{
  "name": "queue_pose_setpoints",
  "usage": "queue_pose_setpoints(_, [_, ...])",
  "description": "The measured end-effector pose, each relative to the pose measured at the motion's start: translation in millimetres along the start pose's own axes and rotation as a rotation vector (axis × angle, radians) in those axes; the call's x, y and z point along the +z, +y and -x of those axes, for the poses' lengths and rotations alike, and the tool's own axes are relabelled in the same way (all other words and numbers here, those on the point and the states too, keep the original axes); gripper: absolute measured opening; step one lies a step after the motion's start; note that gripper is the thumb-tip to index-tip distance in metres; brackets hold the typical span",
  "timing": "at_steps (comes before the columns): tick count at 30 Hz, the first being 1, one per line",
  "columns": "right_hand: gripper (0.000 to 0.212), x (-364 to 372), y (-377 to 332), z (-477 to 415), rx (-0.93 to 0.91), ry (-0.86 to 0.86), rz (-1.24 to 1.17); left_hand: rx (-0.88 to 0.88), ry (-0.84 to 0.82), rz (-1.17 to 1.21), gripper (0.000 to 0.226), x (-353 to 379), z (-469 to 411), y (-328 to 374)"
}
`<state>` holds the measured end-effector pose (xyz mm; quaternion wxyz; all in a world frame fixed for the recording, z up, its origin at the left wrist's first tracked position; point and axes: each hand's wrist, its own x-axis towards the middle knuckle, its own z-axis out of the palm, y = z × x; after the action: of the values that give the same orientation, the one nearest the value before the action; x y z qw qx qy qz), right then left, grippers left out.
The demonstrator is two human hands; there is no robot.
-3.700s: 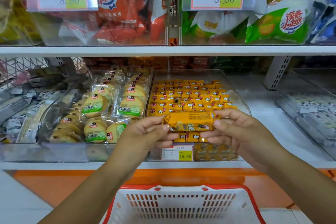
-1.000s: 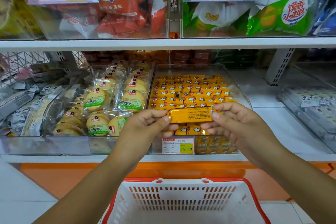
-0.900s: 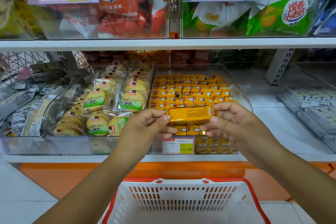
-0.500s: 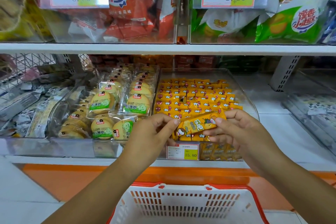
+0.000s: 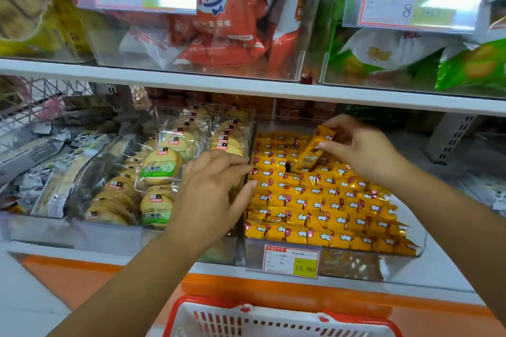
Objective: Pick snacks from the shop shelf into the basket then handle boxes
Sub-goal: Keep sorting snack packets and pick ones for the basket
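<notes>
My right hand (image 5: 358,149) pinches one long yellow snack pack (image 5: 313,149), tilted on end over a small gap in the rows of the same yellow packs (image 5: 323,208) in a clear shelf bin (image 5: 413,252). My left hand (image 5: 212,194) holds nothing; its fingers reach to the bin's left edge, beside the yellow packs. A white basket with a red rim (image 5: 273,317) sits low in view, below the shelf.
A clear bin of round biscuits in clear wrappers (image 5: 161,169) stands left of the yellow packs. Grey-wrapped snacks (image 5: 35,161) lie further left. On the upper shelf (image 5: 246,87) are red bags (image 5: 227,22) and green bags (image 5: 465,63). A price tag (image 5: 291,260) reads 15.80.
My left hand has let go of the yellow pack and dropped to the bin's left edge. My right hand has carried the pack back over the bin, tilted on end. The view moved closer.
</notes>
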<state>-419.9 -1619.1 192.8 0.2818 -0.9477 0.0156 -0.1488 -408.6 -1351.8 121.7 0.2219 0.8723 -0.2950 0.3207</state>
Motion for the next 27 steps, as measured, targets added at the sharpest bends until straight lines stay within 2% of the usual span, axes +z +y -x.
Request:
queue_pose_setpoints(5, [0.032,13.1,9.9,-22.9,0.041,-0.283,0.207,0.003,0.017,0.03,0.035,1.1,0.2,-2.5])
queue_pose_setpoints(7, [0.032,20.9,17.1,-27.3,0.013,-0.316,0.216,0.001,0.018,0.041,0.035,0.8,0.3,-2.4])
queue_pose_setpoints(11, [0.017,34.9,26.6,-30.9,-0.055,-0.341,0.268,-0.011,0.009,0.051,0.035,0.8,0.8,-2.2])
queue_pose_setpoints(14, [0.021,33.3,23.2,-31.5,-0.038,-0.398,0.303,-0.019,0.004,0.059,0.035,0.5,0.9,-1.7])
queue_pose_setpoints(16, [0.026,32.4,15.2,-33.6,-0.07,-0.364,0.331,-0.022,0.005,0.056,0.035,0.3,0.4,-1.5])
queue_pose_setpoints(19, [0.026,45.5,0.3,-37.0,-0.128,-0.213,0.257,-0.028,0.0,0.049,0.036,0.0,0.6,-1.4])
queue_pose_setpoints(23, [0.031,74.7,-10.7,-43.6,-0.099,-0.279,0.301,-0.029,-0.004,0.053,0.037,-0.7,0.4,-0.9])
queue_pose_setpoints(27, [0.017,76.3,-12.3,-38.9,-0.105,-0.179,0.286,-0.032,-0.003,0.056,0.036,-0.5,0.8,-2.0])
